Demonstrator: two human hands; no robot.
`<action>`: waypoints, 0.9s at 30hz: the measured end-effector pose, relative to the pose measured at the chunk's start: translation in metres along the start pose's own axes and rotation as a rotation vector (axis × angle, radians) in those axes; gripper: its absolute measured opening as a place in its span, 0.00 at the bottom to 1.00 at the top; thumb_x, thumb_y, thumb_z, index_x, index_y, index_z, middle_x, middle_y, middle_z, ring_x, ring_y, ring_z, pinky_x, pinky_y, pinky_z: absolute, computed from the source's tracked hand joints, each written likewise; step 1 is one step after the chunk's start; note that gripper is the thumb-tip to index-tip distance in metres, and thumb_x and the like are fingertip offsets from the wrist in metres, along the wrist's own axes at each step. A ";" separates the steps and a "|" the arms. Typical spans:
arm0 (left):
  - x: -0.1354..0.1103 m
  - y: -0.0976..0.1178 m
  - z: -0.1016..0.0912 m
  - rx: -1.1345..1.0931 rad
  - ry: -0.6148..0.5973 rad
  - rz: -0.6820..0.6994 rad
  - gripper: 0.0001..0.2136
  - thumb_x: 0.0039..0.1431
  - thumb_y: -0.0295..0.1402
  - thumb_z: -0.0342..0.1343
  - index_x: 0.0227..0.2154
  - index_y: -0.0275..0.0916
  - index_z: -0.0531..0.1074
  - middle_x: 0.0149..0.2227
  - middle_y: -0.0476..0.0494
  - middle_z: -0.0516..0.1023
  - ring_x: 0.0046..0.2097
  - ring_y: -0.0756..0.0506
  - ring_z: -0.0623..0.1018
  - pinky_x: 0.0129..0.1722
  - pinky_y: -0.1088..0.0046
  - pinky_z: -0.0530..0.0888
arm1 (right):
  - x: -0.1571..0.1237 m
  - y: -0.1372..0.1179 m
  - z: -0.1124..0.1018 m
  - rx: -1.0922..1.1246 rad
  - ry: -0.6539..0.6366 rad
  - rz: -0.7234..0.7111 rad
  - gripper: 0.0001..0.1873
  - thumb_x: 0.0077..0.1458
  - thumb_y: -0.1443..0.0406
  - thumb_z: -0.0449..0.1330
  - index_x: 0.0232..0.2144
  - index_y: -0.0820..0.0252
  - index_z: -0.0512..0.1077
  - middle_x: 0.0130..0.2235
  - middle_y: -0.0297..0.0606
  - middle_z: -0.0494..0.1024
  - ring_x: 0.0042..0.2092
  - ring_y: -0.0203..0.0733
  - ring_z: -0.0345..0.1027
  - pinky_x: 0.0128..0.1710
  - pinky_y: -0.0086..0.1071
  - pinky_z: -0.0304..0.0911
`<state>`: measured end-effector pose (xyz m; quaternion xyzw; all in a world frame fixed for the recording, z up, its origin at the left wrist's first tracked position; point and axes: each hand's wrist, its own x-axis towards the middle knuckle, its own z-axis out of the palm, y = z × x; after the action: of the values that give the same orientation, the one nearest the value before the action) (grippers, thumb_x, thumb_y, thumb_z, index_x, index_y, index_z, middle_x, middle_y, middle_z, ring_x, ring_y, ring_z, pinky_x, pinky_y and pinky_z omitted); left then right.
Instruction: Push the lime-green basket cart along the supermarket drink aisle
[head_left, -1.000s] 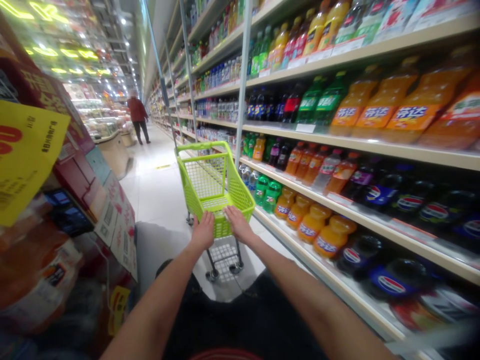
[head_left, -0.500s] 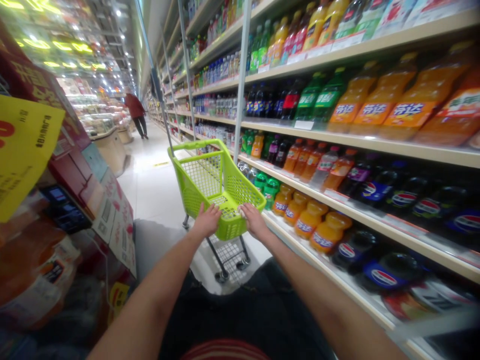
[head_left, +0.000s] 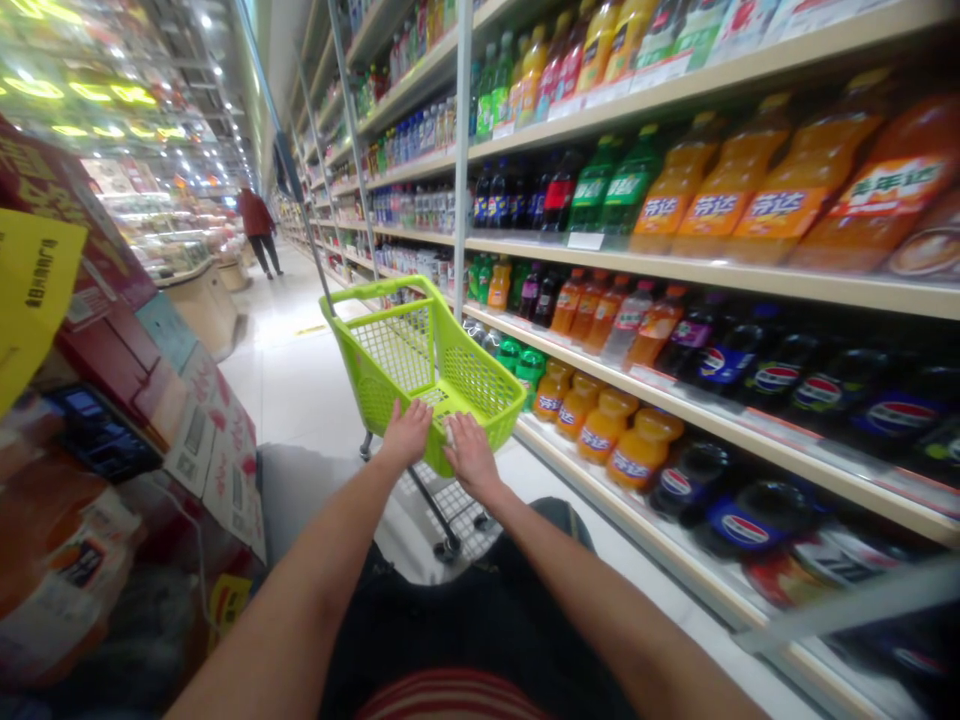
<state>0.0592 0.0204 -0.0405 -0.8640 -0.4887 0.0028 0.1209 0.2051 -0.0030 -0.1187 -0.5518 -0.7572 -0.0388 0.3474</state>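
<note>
A small lime-green shopping cart (head_left: 489, 385) stands right in front of me, its plastic basket on a dark metal frame. My left hand (head_left: 407, 432) is closed over the near rim of the basket, left of the middle. Close beside it, my right hand (head_left: 472, 455) is on the same rim, fingers bent around a small white wad (head_left: 448, 430) that looks like tissue. Most of the wad is hidden under the fingers. Inside the basket, the slotted green floor shows.
Shelves of soft-drink bottles (head_left: 720, 210) run along the right, with a slanting rail (head_left: 840, 605) at lower right. Stacked boxes (head_left: 217, 430) and a yellow sign (head_left: 37, 290) stand close on the left. Farther down the aisle (head_left: 289, 350) a person in red (head_left: 257, 225) is walking.
My right hand has slid left along the basket rim with the white wad, from the right corner to beside my left hand. The view has shifted slightly right.
</note>
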 end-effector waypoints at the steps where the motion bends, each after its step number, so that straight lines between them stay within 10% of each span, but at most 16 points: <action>1: -0.001 0.002 -0.001 0.005 0.002 -0.010 0.25 0.56 0.29 0.40 0.58 0.33 0.53 0.61 0.37 0.55 0.62 0.42 0.52 0.59 0.49 0.45 | 0.000 0.000 0.001 -0.010 0.006 0.020 0.25 0.54 0.65 0.51 0.55 0.66 0.58 0.58 0.51 0.59 0.62 0.49 0.42 0.57 0.48 0.47; 17: -0.006 0.042 -0.013 -0.042 -0.042 -0.011 0.31 0.49 0.29 0.47 0.59 0.34 0.49 0.61 0.35 0.53 0.63 0.39 0.50 0.58 0.47 0.43 | -0.012 0.054 -0.020 -0.013 0.037 -0.088 0.22 0.58 0.65 0.45 0.54 0.64 0.60 0.57 0.50 0.60 0.61 0.47 0.46 0.56 0.49 0.51; 27: 0.007 0.028 -0.016 -0.044 -0.076 -0.021 0.33 0.48 0.26 0.44 0.60 0.32 0.45 0.64 0.38 0.45 0.64 0.41 0.46 0.59 0.47 0.42 | -0.012 0.082 -0.027 0.022 0.194 0.033 0.23 0.57 0.68 0.41 0.55 0.66 0.58 0.58 0.49 0.59 0.62 0.47 0.44 0.58 0.49 0.49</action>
<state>0.0881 0.0095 -0.0303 -0.8605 -0.5021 0.0236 0.0833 0.2907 0.0069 -0.1315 -0.5539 -0.7113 -0.0779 0.4256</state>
